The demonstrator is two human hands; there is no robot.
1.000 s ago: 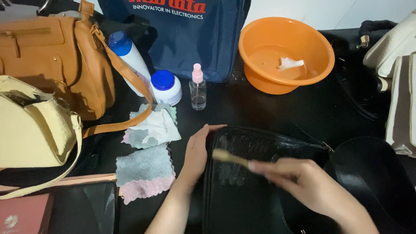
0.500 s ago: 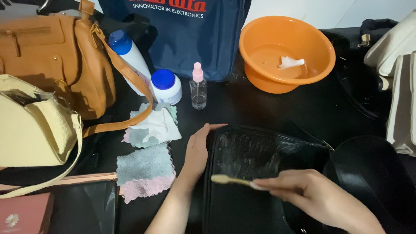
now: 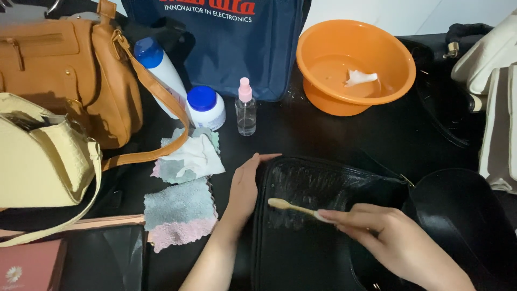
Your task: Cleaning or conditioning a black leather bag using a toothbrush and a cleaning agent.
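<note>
Near the bottom centre of the head view, a black leather bag (image 3: 318,215) lying flat on the dark table (image 3: 301,134), whitish streaks across its upper face. Left hand (image 3: 245,191) pressed flat against the bag's left edge, fingers straight and together, holding nothing. Right hand (image 3: 385,240) lower right, fingers closed around the handle of a pale brush (image 3: 293,207), bristled head resting on the bag's face. Just left of the left hand, a grey-and-pink cloth (image 3: 180,213) and, above it, a crumpled white and green rag (image 3: 191,156) under the strap of a tan handbag (image 3: 70,70). Pale yellow handbag (image 3: 40,159) at the far left edge. Behind the bag, well apart: small clear spray bottle with pink cap (image 3: 246,108), white jar with blue lid (image 3: 206,108), tilted white bottle with blue cap (image 3: 159,70), navy tote (image 3: 237,48). Orange basin (image 3: 355,64) upper right, some water and a white scrap inside. Cream bags (image 3: 498,97) at the right edge; another black bag (image 3: 463,221) touching the right wrist.
</note>
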